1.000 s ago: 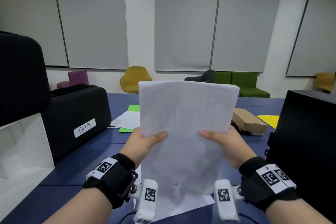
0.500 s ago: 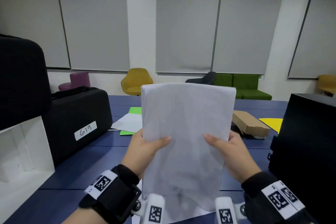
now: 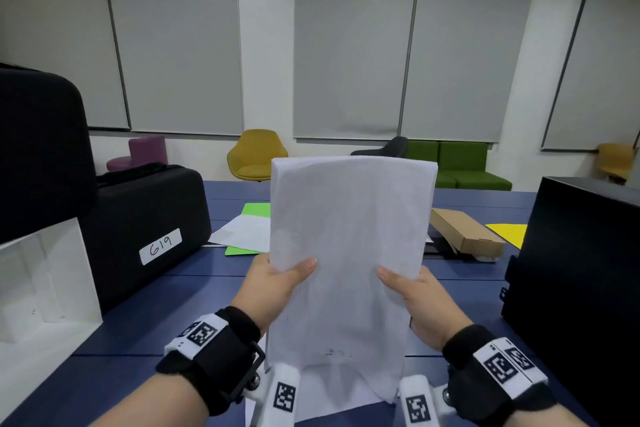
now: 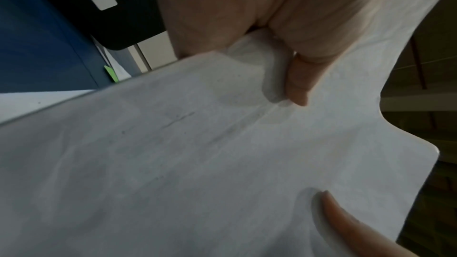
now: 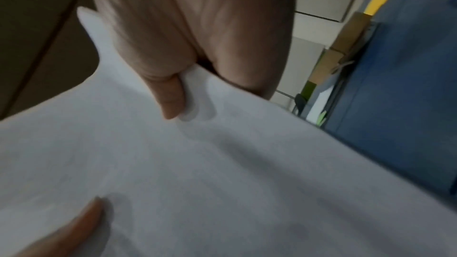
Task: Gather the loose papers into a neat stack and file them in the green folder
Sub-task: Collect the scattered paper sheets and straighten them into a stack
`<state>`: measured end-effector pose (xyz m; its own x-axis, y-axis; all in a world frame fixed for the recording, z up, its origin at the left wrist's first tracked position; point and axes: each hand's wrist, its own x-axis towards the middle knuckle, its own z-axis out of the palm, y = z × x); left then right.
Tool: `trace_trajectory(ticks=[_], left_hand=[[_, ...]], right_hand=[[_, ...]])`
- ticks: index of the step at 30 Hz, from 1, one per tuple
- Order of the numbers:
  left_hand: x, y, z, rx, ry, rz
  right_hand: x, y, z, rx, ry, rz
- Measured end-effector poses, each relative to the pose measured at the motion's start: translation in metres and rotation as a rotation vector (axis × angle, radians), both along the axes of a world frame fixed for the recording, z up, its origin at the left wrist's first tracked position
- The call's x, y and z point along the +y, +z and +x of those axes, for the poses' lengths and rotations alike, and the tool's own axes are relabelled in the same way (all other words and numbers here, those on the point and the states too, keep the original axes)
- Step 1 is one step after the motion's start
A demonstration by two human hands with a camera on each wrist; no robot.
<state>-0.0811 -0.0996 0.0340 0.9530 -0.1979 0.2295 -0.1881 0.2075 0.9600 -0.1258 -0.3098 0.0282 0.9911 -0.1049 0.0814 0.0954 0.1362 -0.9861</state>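
A stack of white papers [image 3: 349, 253] stands upright over the blue table, its lower edge near another white sheet [image 3: 322, 409] lying flat. My left hand [image 3: 277, 282] grips the stack's left edge, thumb in front, fingers behind. My right hand [image 3: 414, 291] grips its right edge the same way. The left wrist view shows my thumb pressed on the paper [image 4: 222, 153]; the right wrist view shows the same on the paper's [image 5: 222, 173] other side. The green folder [image 3: 247, 229] lies farther back on the table, with a white sheet [image 3: 242, 231] over it, partly hidden by the stack.
Black cases [image 3: 145, 222] and a white box [image 3: 41, 288] crowd the left. A tall black box [image 3: 581, 270] stands on the right. A brown cardboard box [image 3: 464, 230] and a yellow sheet [image 3: 509, 230] lie at back right.
Both hands have kept their grip while the stack dipped slightly and rose again; the view shifted a little.
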Motion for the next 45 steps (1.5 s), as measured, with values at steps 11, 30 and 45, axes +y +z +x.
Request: trace_trajectory(ticks=[11,30,45], left_hand=[[0.003,0.02,-0.005,0.029,-0.09,-0.049],[0.019,0.039,-0.006,-0.095,-0.094,-0.025],[0.014,0.018,0.008,-0.032,-0.062,-0.005]], right_hand=[[-0.009,0.011,0.001,-0.132,0.001,-0.011],[-0.015,0.026,-0.009,-0.339,0.001,-0.093],[-0.022,0.005,0.003,-0.224,-0.119,-0.25]])
